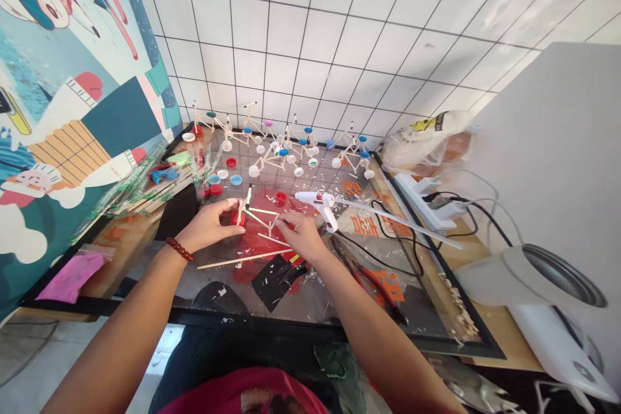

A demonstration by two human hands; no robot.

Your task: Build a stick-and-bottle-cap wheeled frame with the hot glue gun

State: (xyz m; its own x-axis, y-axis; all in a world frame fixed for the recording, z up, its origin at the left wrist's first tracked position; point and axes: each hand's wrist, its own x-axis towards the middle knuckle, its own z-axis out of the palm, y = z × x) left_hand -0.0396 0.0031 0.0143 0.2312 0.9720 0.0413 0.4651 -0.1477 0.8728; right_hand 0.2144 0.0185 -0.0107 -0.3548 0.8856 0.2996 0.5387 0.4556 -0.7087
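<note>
A small frame of pale wooden sticks [262, 211] with a red bottle cap [237, 218] at its left end is held between my two hands. My left hand [213, 225], a dark red bead bracelet on its wrist, pinches the frame at the cap, beside an upright stick with a black tip. My right hand [301, 234] has its fingertips pressed together at the frame's right end. Under the frame lie short loose sticks and one long stick [242, 259] on the table. Right of the frame rests a white glue gun [320, 205].
Several stick models with coloured caps [284, 152] stand along the tiled wall. Pliers [373, 278] lie at the right, near cables and a power strip [424, 200]. A pink bag [75, 276] and bundled sticks lie left; a black sheet [272, 281] lies in front.
</note>
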